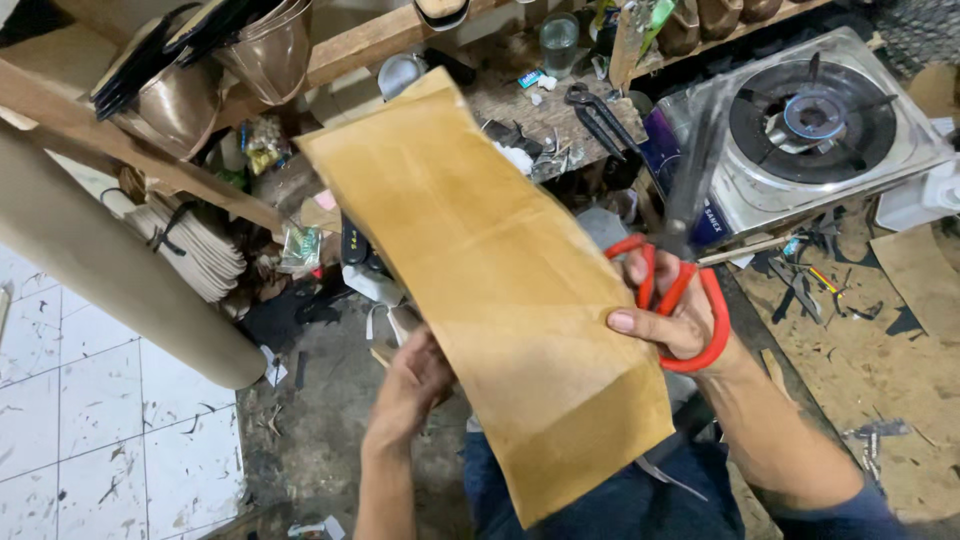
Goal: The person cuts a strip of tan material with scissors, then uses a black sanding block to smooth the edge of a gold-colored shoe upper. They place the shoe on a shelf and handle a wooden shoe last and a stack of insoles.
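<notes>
Brown sheet held up, scissors raised beside it.

The left hand (415, 385) pinches the brown sheet (490, 290) from behind at its lower left edge; the right hand (675, 320), fingers through the red scissors (680, 290), steadies the right edge. Blades look blurred, perhaps parted, and could nick a thumb or skew the cut.

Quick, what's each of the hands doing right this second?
Left hand: closed on the edge of the tan sheet, holding it up.
Right hand: fingers through the red-handled scissors, thumb pressing on the sheet's other edge.
</notes>
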